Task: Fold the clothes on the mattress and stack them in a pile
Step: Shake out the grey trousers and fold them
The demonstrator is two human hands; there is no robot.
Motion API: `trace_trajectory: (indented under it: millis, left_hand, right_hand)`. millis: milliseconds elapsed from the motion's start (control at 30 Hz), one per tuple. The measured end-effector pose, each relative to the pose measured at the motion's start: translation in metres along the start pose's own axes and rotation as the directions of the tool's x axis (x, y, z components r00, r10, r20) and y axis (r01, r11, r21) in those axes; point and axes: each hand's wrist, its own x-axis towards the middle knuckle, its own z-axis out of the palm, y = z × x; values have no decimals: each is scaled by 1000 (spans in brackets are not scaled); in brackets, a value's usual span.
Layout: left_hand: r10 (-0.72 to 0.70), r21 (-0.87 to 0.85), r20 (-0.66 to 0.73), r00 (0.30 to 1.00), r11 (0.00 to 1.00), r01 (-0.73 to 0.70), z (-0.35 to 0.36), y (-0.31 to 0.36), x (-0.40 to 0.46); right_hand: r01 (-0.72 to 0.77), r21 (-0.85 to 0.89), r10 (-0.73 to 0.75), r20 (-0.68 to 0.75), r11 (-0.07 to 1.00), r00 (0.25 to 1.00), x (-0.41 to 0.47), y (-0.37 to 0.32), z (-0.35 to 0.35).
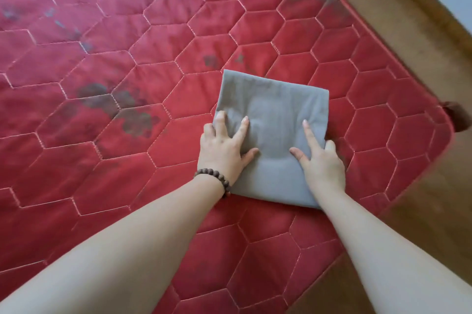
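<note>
With both the left hand and right hand pressing spread fingers on the folded grey cloth, lifting carelessly off the mattress could spring the folds open.

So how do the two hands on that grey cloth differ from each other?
The left hand wears a brown bead bracelet at the wrist; the right hand is bare. The left hand lies with its fingers spread over the folded grey cloth at its left edge; the right hand stretches its forefinger forward, its other fingers bent at the cloth's right edge. Both press the cloth flat on the red quilted mattress.
</note>
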Motion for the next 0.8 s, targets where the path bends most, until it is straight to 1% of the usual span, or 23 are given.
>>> trace_trajectory:
  millis: [100, 233, 333, 400, 533, 667, 733, 800]
  left_hand:
    - [15, 33, -21, 1000, 999, -14, 6, 17, 19]
    - [33, 46, -81, 996, 999, -29, 11, 17, 18]
    - [12, 80, -42, 999, 997, -9, 10, 18, 16]
    - [14, 101, -10, 1000, 995, -13, 10, 16, 9]
    - [60, 107, 74, 995, 992, -68, 9, 2, -14]
    - [105, 60, 166, 980, 991, -117, 0, -20, -44]
    - [88, 43, 184, 979, 994, -98, -5, -37, -64]
    - [27, 58, 208, 978, 998, -40, -12, -62, -90]
  right_hand:
    - [-35, -7, 35, -10, 999, 999, 15, 13, -5]
    - [-41, -111, 36, -47, 993, 998, 15, 12, 3]
    - [-50, -237, 20, -127, 970, 992, 11, 11, 8]
    - [-57, -286, 12, -155, 957, 988, 7, 7, 11]
    - [-7, -287, -23, -102, 958, 995, -13, -17, 24]
    - [41, -268, -47, -19, 963, 999, -44, -50, 38]
    - [86, -247, -88, 3, 965, 996, -58, -67, 42]
    - [172, -247, -164, 53, 954, 985, -73, -87, 45]
